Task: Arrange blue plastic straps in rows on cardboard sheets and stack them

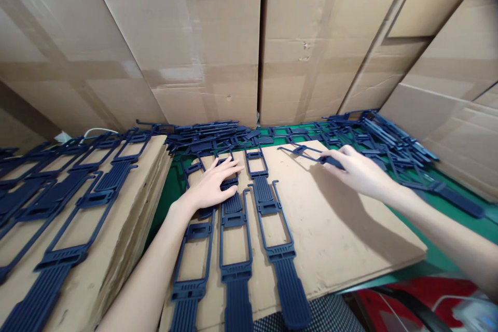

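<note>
Dark blue plastic frame parts point(275, 223) lie in columns on the left half of a cardboard sheet point(330, 233). My left hand point(216, 182) rests palm down over the upper parts of these columns, fingers spread, covering some of them. Above the sheet's upper right area, my right hand point(344, 166) pinches the dark end of another blue frame part point(301, 151), whose thin hooked end points left. That part casts a shadow on the bare cardboard.
Tangled piles of blue parts point(397, 137) lie on the green surface point(431, 254) along the back and right. More parts cover a cardboard stack point(128, 228) at left. Large cartons point(218, 36) form a wall behind. A red item point(431, 303) sits at lower right.
</note>
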`<state>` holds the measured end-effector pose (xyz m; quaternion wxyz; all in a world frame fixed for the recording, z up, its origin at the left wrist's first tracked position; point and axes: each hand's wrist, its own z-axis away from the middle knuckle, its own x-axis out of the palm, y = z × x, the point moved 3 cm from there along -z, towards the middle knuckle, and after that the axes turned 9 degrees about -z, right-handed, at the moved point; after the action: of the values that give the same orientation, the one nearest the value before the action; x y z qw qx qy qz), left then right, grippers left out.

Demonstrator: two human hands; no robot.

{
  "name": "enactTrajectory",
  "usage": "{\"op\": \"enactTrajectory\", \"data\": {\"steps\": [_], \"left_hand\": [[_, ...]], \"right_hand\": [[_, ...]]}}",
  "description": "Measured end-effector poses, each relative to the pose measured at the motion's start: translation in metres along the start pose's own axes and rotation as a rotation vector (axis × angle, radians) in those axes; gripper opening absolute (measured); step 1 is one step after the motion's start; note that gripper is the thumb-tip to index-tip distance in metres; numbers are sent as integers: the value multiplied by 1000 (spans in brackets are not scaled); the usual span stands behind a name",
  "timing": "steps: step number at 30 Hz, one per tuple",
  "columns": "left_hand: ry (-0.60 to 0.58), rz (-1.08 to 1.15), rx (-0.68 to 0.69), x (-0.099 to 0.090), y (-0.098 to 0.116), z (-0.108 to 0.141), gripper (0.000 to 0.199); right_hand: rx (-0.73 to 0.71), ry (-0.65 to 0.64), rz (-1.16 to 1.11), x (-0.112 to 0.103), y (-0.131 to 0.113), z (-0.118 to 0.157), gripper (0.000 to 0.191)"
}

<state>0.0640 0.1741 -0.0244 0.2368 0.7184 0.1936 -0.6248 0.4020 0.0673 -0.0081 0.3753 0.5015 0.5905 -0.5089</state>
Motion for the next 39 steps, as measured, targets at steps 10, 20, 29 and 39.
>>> {"op": "enactTrajectory", "data": {"steps": [10,20,29,39], "left_hand": [[372,67,-268,-23,-23,8,44],[475,161,-783,-13,-61,22,57],[397,217,-748,1,-64,21,70],[321,189,-663,3,-68,21,70]], "right_hand": [[-135,-33,-94,17,-28,17,27],[-193,-7,-55,29,-20,23,29],[-195,-24,-45,29,-21,23,30],[-204,-20,-47,30,-21,24,29]]}}
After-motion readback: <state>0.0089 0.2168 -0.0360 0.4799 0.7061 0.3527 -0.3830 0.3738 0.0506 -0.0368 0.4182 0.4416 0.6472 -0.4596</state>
